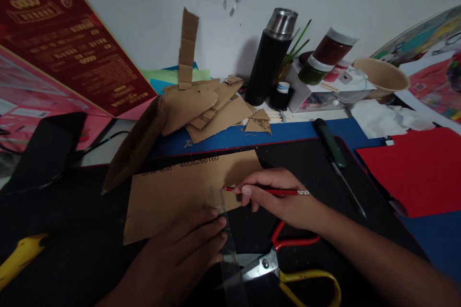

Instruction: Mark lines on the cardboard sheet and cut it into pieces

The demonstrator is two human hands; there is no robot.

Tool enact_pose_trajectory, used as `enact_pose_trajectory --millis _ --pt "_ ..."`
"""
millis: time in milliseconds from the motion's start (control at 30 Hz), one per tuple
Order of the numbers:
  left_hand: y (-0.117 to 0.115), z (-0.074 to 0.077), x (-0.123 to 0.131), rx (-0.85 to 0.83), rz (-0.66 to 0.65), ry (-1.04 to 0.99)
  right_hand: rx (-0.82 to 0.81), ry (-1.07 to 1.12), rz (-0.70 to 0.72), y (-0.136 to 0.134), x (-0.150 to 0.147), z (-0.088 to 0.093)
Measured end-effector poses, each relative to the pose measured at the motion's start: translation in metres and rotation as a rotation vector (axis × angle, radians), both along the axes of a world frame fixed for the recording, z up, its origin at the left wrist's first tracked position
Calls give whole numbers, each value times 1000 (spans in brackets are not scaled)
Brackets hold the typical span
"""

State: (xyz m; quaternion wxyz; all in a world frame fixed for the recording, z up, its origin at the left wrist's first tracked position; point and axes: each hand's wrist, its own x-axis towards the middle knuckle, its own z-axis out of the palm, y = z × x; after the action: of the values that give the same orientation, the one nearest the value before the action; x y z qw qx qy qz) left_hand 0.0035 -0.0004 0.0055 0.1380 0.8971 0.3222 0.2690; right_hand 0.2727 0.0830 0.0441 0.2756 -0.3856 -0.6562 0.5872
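Observation:
A rectangular piece of brown cardboard (165,196), with printed digits along its far edge, lies on the black mat. My left hand (182,244) spreads over its near edge, fingers together, holding a clear ruler (230,259) by its side. The ruler's far end overlaps the cardboard and its near end runs toward me. In my right hand (283,196) is a red pencil (275,192), pinched between thumb and fingers. Its tip is beside the ruler's far end, over the cardboard; whether it touches is too dim to tell. Scissors (265,264) with red and yellow handles lie open right of the ruler.
Behind the mat are cardboard scraps (219,110), a black thermos (268,57), an ink bottle (282,96) and stacked paint jars (320,59). A screwdriver-like tool (338,163) and red paper (418,170) lie right. A yellow handle (23,254) and a dark phone-like slab (46,153) sit left.

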Motion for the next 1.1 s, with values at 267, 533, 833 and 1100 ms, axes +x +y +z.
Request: enact_pose_trajectory --millis 267,533,833,1100 --pt "-1 0 4 21 18 7 10 19 2 0 0 -2" --pt "1 2 5 29 34 -28 4 -13 -4 0 -1 0" --pt "3 10 7 70 23 -20 13 -4 4 0 -1 -2" --pt "-4 7 1 74 20 21 32 -31 6 1 0 2"
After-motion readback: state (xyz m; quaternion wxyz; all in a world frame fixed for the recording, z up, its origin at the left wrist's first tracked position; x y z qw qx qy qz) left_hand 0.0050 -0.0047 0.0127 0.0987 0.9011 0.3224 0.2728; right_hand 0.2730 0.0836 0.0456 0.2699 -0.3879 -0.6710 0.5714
